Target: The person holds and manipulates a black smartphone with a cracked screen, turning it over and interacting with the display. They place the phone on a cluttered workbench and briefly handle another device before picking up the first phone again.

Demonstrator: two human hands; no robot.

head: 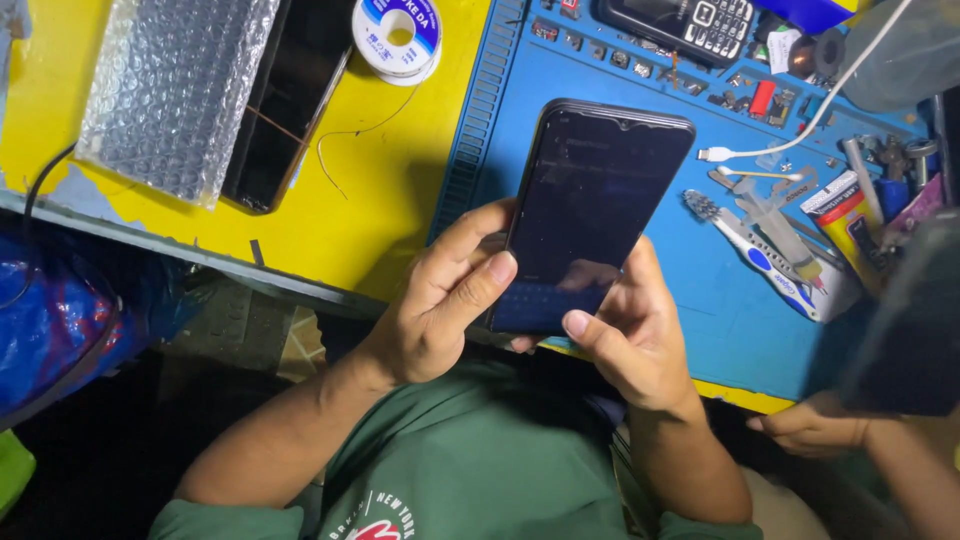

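Nearest the camera is the person's green shirt (470,460), and just past it both hands hold a dark smartphone (595,200) upright above the near edge of the blue work mat (700,300). The left hand (440,300) wraps the phone's left edge with its thumb lying on the lower screen; the right hand (630,340) cups the lower right corner, its thumb also on the glass. Both are closed around the phone, not spread.

The grip sits low on the phone, so the tall upper part stands unsupported; a slip of either thumb could, I judge, tip it forward onto the mat or off the worktop (400,200) edge toward the lap. The loose white cable (790,135) and the toothbrush (750,245) lie close on the right and could catch if the phone swings that way.

The screen is almost black, with only a faint band near the bottom, so what it shows cannot be made out. The fingers behind the phone are hidden. At far left a bubble-wrap sheet (175,90) partly covers another dark phone (285,110). A solder spool (397,35) and a keypad phone (690,25) are cut off at the far edge. Another person's hand (810,425) enters at near right, mostly hidden by a dark blurred shape.
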